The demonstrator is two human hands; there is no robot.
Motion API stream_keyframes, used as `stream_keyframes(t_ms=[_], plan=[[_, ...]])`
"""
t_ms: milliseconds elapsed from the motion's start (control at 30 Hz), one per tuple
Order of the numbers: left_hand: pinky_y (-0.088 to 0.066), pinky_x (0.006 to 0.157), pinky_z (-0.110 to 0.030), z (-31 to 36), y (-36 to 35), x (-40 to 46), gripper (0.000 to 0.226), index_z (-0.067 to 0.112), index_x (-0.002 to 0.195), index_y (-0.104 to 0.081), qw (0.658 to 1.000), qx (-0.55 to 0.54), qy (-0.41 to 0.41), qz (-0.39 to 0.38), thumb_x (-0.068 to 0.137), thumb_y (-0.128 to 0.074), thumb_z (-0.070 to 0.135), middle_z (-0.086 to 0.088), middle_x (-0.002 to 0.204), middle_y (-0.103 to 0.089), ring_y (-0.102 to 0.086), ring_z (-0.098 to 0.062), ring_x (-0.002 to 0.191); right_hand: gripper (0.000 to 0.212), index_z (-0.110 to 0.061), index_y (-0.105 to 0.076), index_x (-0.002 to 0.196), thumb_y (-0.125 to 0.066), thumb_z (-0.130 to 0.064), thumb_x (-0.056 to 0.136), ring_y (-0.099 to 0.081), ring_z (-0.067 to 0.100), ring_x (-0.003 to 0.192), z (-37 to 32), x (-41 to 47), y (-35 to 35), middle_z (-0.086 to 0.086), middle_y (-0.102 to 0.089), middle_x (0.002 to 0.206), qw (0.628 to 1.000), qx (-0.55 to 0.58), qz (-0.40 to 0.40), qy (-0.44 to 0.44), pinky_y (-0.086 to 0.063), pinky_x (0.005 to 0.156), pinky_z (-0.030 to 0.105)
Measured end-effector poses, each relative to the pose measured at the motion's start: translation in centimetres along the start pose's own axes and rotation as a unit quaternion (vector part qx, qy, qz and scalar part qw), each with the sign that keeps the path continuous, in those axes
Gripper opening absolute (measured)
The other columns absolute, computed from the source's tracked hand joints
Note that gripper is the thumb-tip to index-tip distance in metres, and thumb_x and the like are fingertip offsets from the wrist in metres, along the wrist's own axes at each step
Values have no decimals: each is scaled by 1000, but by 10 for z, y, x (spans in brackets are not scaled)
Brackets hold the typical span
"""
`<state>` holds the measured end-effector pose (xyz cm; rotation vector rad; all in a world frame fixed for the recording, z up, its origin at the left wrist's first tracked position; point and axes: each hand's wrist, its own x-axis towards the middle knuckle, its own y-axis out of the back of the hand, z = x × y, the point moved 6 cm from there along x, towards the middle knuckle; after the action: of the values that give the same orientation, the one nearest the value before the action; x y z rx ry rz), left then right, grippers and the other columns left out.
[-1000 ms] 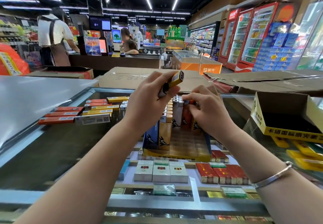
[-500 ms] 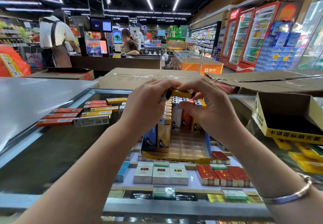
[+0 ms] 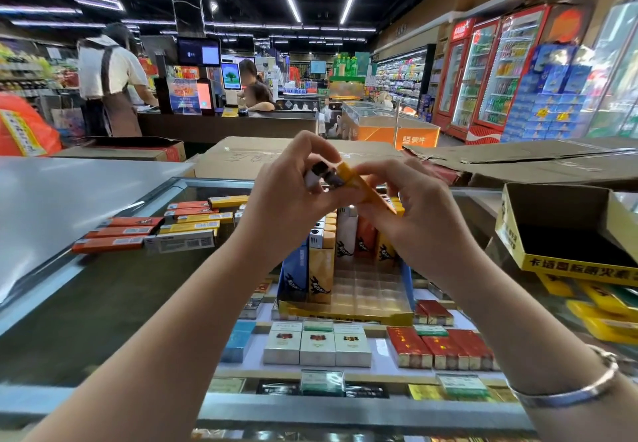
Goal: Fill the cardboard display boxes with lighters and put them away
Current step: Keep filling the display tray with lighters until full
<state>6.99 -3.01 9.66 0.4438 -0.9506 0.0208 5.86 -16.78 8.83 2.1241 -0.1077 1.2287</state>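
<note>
Yellow lighter [image 3: 366, 184] pinched between both hands, seemingly above the display box [image 3: 348, 315].

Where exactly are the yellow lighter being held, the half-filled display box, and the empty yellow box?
yellow lighter [image 3: 366, 187]: head view, middle of its body between the hands.
half-filled display box [image 3: 348, 317]: head view, front yellow rim.
empty yellow box [image 3: 580, 263]: head view, printed front wall.

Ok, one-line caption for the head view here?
Both hands, left hand and right hand, hold a yellow lighter above a half-filled display box on a glass counter.
</note>
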Motion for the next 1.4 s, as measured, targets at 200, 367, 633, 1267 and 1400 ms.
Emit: stream_keyframes(t_ms=[200,367,633,1267,1400], plan=[[-48,51,-19,-2,5,0,30,17,91,-51,1000,14,-9,26,79,-59,42,2,74,-66,-61,-6,57,47,-23,-52,118,-67,0,80,-53,3,55,5,3,6,-14,-54,80,997,74,-10,-26,-44,49,14],[-46,52,-18,-6,7,1,19,17,88,-54,999,25,-1,37,92,-45,33,9,74,-63,-56,-2,55,26,-27,-54,91,-64,-4,83,-64,33,75,24,8,17,6,-60,89,987,116,-45,-104,-58,64,45],[-37,54,-28,-9,13,-1,26,21,84,-55,989,122,-2,83,93,-41,40,6,70,-64,-45,0,54,16,-21,-60,84,-69,-8,81,-54,-3,69,31,3,7,-11,-56,79,987,-22,-122,-100,-42,61,10],[-46,56,-45,-7,28,-4,33,14,74,-49,973,137,19,183,94,-36,36,-6,58,-58,-54,-24,54,13,-13,-57,90,-67,-11,83,-48,14,82,29,0,-1,-6,-47,89,967,-165,-180,-67,-37,73,22],[-44,50,-44,-5,27,-4,25,17,72,-44,979,97,18,181,93,-39,31,-8,55,-53,-49,-25,49,11,-14,-58,91,-67,-17,83,-53,18,80,27,0,-2,-9,-46,84,963,-196,-174,-67,-47,73,36]])
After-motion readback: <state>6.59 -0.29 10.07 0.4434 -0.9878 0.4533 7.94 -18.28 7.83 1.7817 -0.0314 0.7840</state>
